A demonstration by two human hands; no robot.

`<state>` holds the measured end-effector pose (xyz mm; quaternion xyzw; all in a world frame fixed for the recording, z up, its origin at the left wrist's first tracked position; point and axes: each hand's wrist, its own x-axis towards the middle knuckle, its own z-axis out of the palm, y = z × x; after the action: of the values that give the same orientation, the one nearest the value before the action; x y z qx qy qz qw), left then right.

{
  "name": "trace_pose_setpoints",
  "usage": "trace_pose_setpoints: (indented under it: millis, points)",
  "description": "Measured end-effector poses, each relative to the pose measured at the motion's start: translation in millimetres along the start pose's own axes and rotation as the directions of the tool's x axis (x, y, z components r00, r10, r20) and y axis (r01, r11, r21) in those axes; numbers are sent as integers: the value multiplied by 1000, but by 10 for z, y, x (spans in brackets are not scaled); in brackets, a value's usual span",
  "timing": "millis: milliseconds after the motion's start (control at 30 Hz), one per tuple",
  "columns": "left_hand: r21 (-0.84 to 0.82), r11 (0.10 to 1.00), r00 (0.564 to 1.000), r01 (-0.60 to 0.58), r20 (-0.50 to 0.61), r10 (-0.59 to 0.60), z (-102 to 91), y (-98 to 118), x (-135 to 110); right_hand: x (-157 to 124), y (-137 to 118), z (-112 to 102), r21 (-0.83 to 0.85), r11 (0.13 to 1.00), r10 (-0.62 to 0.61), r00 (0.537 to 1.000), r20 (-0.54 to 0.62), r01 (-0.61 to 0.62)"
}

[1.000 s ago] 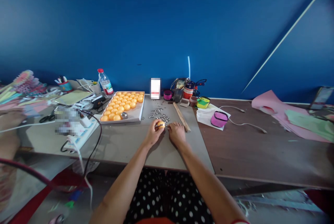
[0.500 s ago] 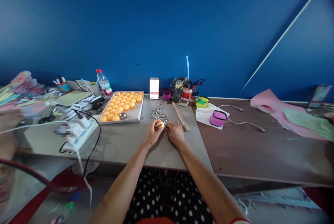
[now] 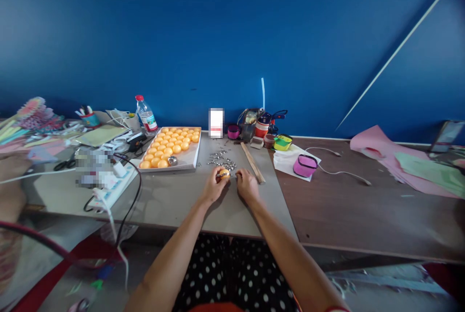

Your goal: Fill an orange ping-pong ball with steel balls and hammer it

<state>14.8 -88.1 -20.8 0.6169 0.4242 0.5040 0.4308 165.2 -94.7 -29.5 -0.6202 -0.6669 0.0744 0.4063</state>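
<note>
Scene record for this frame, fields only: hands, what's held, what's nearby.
left hand: grips orange ball
right hand: close beside the ball, fingers curled; contents unclear
behind hands: pile of small metal parts, wooden stick
tray: on grey table, rows of spare orange balls plus one silver ball
right side: pink pouch on white sheet

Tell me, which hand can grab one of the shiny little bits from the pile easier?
Probably the right hand: it lies on the table just below the pile of metal bits and holds no ball. The left hand has its fingers curled around the orange ball.
</note>
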Motion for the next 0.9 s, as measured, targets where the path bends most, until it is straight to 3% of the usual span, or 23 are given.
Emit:
trace_pose_setpoints:
  millis: [233,400,633,733,833,900]
  points:
    - [-20,1000,1000,14,10,-13,-5,-20,0,22,-19,-30,133,991,10,998,-62,-2]
    - [-26,1000,1000,16,19,-15,-15,-33,2,36,-52,-55,248,966,85,996,-23,-77]
    - [-33,999,1000,20,9,-20,-3,-10,-1,56,-87,-81,363,931,53,998,-32,-38]
    - [-39,999,999,30,14,-29,-6,-6,-3,59,-98,-81,490,857,132,987,87,-158]
    - [-63,997,999,46,30,-44,-10,-15,-5,68,-104,-62,635,710,205,952,228,-305]
    - [-70,996,998,51,40,-48,-11,-31,-4,77,-108,-50,719,609,213,942,259,-335]
